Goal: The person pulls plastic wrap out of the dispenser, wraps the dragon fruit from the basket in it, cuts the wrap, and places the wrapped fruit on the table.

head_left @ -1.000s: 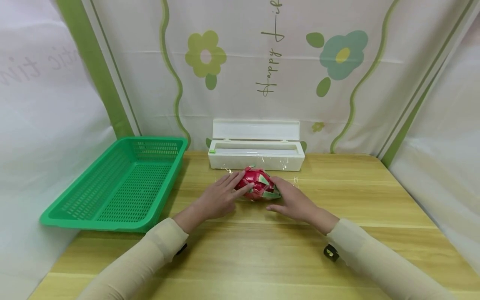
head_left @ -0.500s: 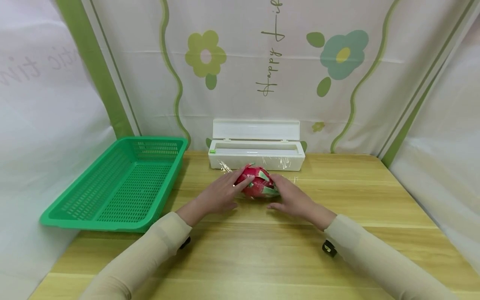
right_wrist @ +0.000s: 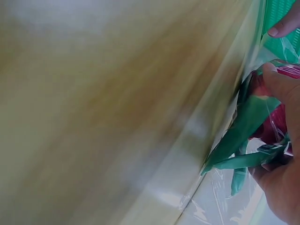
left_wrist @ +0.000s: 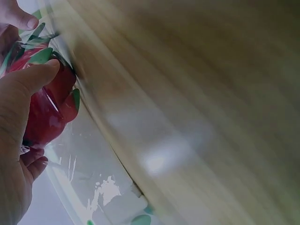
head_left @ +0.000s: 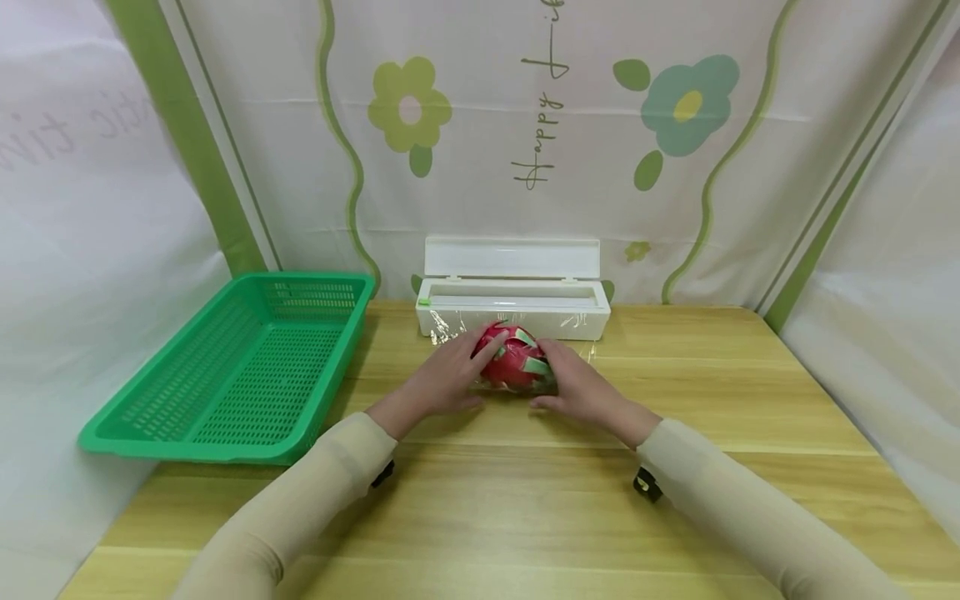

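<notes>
A red dragon fruit with green scales lies between both hands on the wooden table, just in front of a white cling film box. Shiny clear cling film stretches from the box down to the fruit and wraps around it. My left hand holds the fruit's left side; in the left wrist view its thumb lies on the red skin and its fingers curl behind. My right hand grips the leafy right end, with its thumb on the fruit in the right wrist view.
The white cling film box stands at the back with its lid raised and a roll inside. At the left, a green perforated basket sits on the table. A printed curtain hangs behind.
Both hands have shifted the dragon fruit slightly away, toward the box, turning it a little. More film glints at the box's front left.
</notes>
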The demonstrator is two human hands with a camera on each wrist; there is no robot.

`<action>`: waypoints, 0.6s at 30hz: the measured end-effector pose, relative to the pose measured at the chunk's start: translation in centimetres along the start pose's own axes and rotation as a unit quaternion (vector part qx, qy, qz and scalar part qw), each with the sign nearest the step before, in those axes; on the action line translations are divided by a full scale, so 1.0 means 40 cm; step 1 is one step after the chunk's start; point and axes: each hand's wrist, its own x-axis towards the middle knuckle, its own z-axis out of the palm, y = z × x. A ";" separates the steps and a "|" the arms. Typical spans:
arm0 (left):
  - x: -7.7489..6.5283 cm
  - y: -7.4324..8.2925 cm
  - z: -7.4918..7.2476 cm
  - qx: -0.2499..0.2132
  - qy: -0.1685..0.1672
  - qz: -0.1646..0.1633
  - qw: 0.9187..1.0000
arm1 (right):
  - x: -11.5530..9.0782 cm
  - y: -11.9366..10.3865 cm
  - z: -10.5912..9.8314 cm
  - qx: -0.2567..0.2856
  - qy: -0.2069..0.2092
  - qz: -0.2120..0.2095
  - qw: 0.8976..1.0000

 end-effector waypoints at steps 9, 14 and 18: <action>0.027 -0.007 0.013 -0.001 -0.003 -0.034 0.999 | 0.021 0.011 0.014 -0.007 0.003 0.020 1.000; 0.040 -0.010 0.024 0.021 0.006 -0.042 0.999 | 0.031 0.011 0.020 -0.007 0.013 0.028 1.000; 0.045 -0.013 0.029 0.032 0.011 -0.051 0.998 | 0.039 0.010 0.026 -0.008 0.015 0.043 0.999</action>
